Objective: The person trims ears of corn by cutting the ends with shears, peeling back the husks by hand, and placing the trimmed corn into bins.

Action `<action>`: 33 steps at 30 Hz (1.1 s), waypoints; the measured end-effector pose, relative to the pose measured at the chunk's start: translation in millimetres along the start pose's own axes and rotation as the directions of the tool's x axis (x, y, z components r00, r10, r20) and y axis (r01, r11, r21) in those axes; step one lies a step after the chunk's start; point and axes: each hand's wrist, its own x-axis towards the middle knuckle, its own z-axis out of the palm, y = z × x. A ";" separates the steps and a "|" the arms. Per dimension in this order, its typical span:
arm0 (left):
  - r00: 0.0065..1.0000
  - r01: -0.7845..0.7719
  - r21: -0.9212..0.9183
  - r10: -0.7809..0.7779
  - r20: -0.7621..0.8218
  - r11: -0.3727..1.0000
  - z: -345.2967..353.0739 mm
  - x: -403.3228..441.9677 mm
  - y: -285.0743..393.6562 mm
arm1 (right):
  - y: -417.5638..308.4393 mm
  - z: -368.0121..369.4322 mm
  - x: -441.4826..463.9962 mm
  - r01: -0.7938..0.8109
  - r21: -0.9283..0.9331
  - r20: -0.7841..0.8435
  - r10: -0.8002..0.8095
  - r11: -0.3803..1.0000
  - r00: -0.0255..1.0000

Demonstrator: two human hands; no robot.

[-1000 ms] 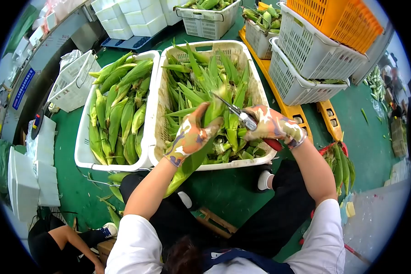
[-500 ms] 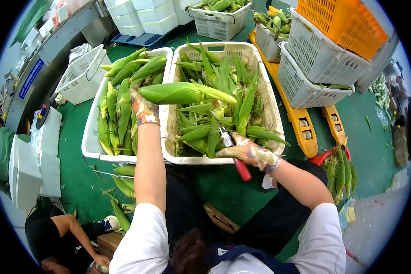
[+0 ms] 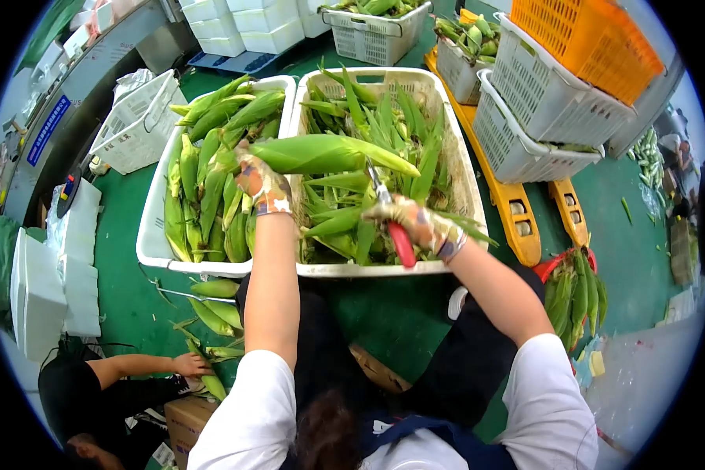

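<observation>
My left hand (image 3: 263, 185), in a camouflage-patterned glove, grips a green unhusked corn cob (image 3: 313, 155) by its thick end. The cob lies level above the crates, its pale tip pointing right. In my gloved right hand (image 3: 421, 225) is a pair of red-handled pruning shears (image 3: 401, 244). Their metal blades reach up to the cob near its tip; whether they touch it I cannot tell. Below the cob is a white crate (image 3: 478, 196) full of green husk leaves and trimmings. Left of it, another white crate (image 3: 150, 227) holds several unhusked cobs.
A yellow pallet jack (image 3: 517, 227) bears stacked crates (image 3: 560, 86) on the right. A red container (image 3: 547, 270) with corn stands near my leg. At lower left, a co-worker's hand (image 3: 192, 364) touches cobs on the green floor. White foam boxes (image 3: 39, 290) stand at left.
Both hands have come closer together, bringing the shears' blades up to the cob near its tip. The cob has shifted slightly right. The co-worker's arm has reached out to cobs on the floor.
</observation>
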 end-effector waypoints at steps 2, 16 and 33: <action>0.997 -0.012 0.008 0.012 0.082 1.000 -17.9 30.1 -2.6 | -9.5 15.1 -5.0 -0.113 -0.094 -0.105 0.103 0.989 0.989; 0.987 -0.140 0.281 0.156 -0.035 0.950 -25.5 20.1 -22.7 | -19.1 12.8 41.8 -0.003 -0.268 -0.348 -0.094 0.963 0.933; 0.977 -0.154 0.210 0.117 0.177 0.966 -14.7 6.5 6.1 | -19.4 9.6 -3.4 0.078 -0.904 -0.227 -0.626 0.421 0.746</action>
